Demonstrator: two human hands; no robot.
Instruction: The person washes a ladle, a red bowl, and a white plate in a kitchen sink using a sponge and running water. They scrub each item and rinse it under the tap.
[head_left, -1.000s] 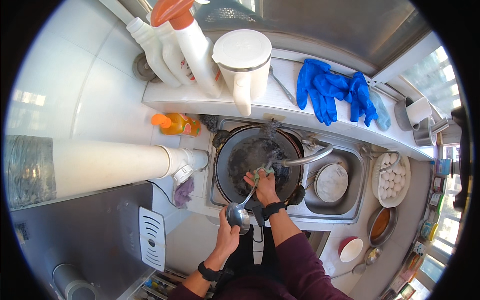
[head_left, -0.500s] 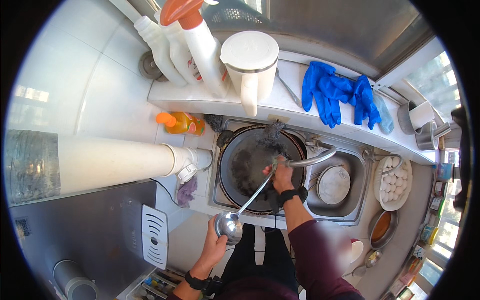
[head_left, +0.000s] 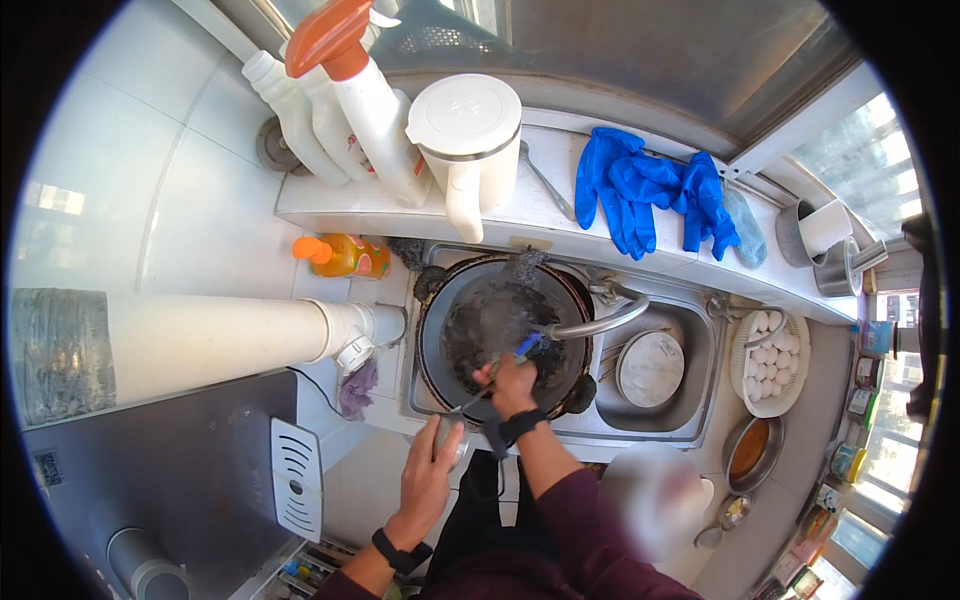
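Observation:
My left hand [head_left: 425, 480] grips the bowl end of a steel ladle [head_left: 458, 452], which is tilted at the near edge of a big dark wok [head_left: 437, 290]. The ladle's handle runs up and right to my right hand [head_left: 514, 385]. My right hand is closed around the handle over the wok, and a small greenish bit shows at its fingertips. Just beyond it is the curved faucet [head_left: 600, 325], with a blue tip [head_left: 529, 344] pointing into the wok. Dark, murky water [head_left: 480, 320] lies in the wok. A grey scouring pad [head_left: 525, 264] rests at its far rim.
Right of the wok, a sink basin [head_left: 690, 400] holds a white plate [head_left: 650, 368]. Farther right stand a basket of eggs [head_left: 768, 385] and a pan [head_left: 752, 450]. The back ledge carries a white jug [head_left: 465, 140], a spray bottle [head_left: 375, 120] and blue gloves [head_left: 640, 185].
Both hands have shifted, the right toward me and left, away from the faucet. The ladle's bowl has turned and moved up to the wok's edge. The faucet's blue tip now shows.

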